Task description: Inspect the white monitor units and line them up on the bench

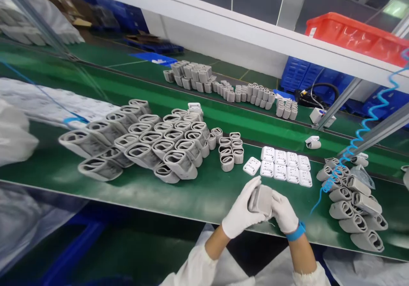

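Near the front edge of the green work surface, a rolled grey fabric cuff (263, 198) is held up between both white-gloved hands. My left hand (239, 214) wraps its left side and underside, with the thumb along the upper edge. On the other side, the fingers of my right hand (284, 214) close against the cuff's right end; a blue band (296, 232) circles that wrist. Just beyond my hands lie several flat white plastic units (280, 171) in two rows. One more white unit (252, 166) sits tilted to their left.
Many rolled grey cuffs (174, 147) stand grouped on the left, and another pile of cuffs (353, 211) lies on the right. A coiled blue hose (361, 130) hangs over that right pile. Further cuffs (191, 75) line the far belt. Overhead, a red bin (354, 34) rests on a white shelf (223, 15).
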Demonstrator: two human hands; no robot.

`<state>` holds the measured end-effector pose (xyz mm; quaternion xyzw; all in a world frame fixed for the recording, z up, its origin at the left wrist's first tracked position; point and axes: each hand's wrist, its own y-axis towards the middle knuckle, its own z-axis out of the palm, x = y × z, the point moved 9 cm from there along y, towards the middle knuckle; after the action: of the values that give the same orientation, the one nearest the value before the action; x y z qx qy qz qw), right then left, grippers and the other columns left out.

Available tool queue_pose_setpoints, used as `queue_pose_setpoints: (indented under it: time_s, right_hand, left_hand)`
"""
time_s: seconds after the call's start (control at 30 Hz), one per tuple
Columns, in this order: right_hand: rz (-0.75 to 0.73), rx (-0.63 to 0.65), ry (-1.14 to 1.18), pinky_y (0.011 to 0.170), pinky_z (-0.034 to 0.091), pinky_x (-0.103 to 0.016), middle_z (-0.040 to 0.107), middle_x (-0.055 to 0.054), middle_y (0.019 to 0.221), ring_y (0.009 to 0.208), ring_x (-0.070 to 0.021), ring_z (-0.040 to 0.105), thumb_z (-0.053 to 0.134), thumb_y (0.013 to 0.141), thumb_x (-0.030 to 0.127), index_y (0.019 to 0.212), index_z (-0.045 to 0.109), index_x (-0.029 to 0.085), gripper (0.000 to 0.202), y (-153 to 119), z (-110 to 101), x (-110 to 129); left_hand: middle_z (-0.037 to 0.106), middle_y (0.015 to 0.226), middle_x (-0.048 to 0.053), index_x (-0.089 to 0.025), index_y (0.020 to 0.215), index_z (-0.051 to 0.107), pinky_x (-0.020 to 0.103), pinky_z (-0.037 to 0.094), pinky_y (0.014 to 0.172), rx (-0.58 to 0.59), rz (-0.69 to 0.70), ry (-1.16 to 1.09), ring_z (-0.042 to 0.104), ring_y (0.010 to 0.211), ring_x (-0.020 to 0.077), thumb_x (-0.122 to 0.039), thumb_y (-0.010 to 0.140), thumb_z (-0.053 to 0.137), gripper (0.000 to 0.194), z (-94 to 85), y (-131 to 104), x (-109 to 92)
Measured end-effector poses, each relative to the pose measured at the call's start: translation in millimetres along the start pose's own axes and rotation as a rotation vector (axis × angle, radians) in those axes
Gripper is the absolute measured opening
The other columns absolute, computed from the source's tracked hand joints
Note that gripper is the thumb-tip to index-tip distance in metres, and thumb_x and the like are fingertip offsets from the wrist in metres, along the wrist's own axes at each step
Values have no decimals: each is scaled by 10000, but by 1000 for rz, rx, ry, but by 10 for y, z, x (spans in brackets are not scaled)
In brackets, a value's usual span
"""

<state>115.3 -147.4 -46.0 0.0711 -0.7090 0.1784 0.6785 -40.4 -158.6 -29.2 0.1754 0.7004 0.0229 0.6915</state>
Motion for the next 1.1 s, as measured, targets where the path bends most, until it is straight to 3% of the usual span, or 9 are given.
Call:
queue_pose_setpoints:
  time_s: [0.13, 0.33, 0.4, 0.5, 0.63, 0.73, 0.87, 1.0, 1.1]
  right_hand:
    - [24, 84, -37, 904, 641, -393, 774, -60, 1013, 942, -261, 715, 765, 981, 658, 1128, 808, 196, 487, -3, 92, 93]
    - [74, 121, 71, 923, 639, -463, 797, -126, 1210, 1091, -340, 750, 823, 885, 769, 1312, 759, 207, 709, 204, 143, 275]
    - [25, 59, -87, 931, 644, -486, 805, -129, 1209, 1096, -350, 754, 767, 939, 756, 1245, 785, 224, 615, 417, -39, 567]
    - [-181, -142, -451, 1146, 557, -503, 790, -106, 1325, 1297, -359, 691, 780, 977, 626, 1219, 816, 264, 437, 942, -522, 1274]
    - [-373, -324, -721, 1227, 490, -508, 781, -135, 1378, 1338, -356, 677, 680, 996, 609, 1294, 796, 196, 522, 1883, -1105, 1893]
    - [-319, -461, -907, 1233, 482, -468, 797, -165, 1337, 1292, -321, 708, 597, 1005, 550, 1235, 802, 150, 505, 2499, -1411, 1885]
    - [-235, -484, -973, 1170, 525, -531, 821, -203, 1210, 1208, -359, 737, 671, 935, 414, 1071, 819, 143, 337, 2948, -1470, 1643]
    - [-225, -505, -1009, 1221, 445, -639, 766, -286, 1284, 1324, -444, 674, 689, 888, 273, 1139, 807, 78, 340, 3025, -1356, 1556]
    - [-334, -479, -1016, 1345, 292, -597, 645, -285, 1519, 1533, -420, 515, 632, 961, 297, 1361, 749, 68, 475, 2842, -1054, 1560]
  left_hand:
    - [601, 1549, 168, -267, 1554, 621, 537, 520, 1254, -6, 82, 125, 616, 1442, 381, -351, 739, 1000, 903, 23, -107, -35]
    - [519, 1671, 171, -303, 1657, 502, 611, 475, 1293, -148, 77, 107, 526, 1549, 430, -294, 740, 986, 1036, -121, -225, -9]
    - [477, 1725, 175, -288, 1698, 447, 635, 423, 1329, -184, 40, 4, 473, 1599, 436, -351, 833, 919, 987, -201, -227, 0]
    - [525, 1707, 165, -273, 1714, 427, 604, 439, 1328, -237, -100, -174, 533, 1570, 371, -398, 1067, 641, 693, -295, -197, 90]
    - [624, 1618, 158, -263, 1672, 504, 564, 493, 1293, -263, -228, -244, 627, 1478, 323, -368, 1098, 576, 588, -318, -132, 187]
    - [722, 1485, 141, -262, 1607, 598, 531, 541, 1249, -203, -231, -256, 701, 1366, 298, -312, 1057, 607, 553, -256, -69, 199]
    - [796, 1322, 134, -232, 1506, 687, 468, 620, 1141, -81, -244, -326, 782, 1178, 273, -291, 1041, 615, 475, -141, -30, 218]
    - [760, 1397, 148, -235, 1543, 654, 468, 602, 1170, -115, -238, -317, 759, 1255, 282, -276, 1061, 568, 491, -222, -55, 221]
    - [558, 1677, 141, -303, 1635, 564, 537, 515, 1272, -231, -180, -87, 594, 1512, 324, -228, 1048, 561, 592, -456, -76, 176]
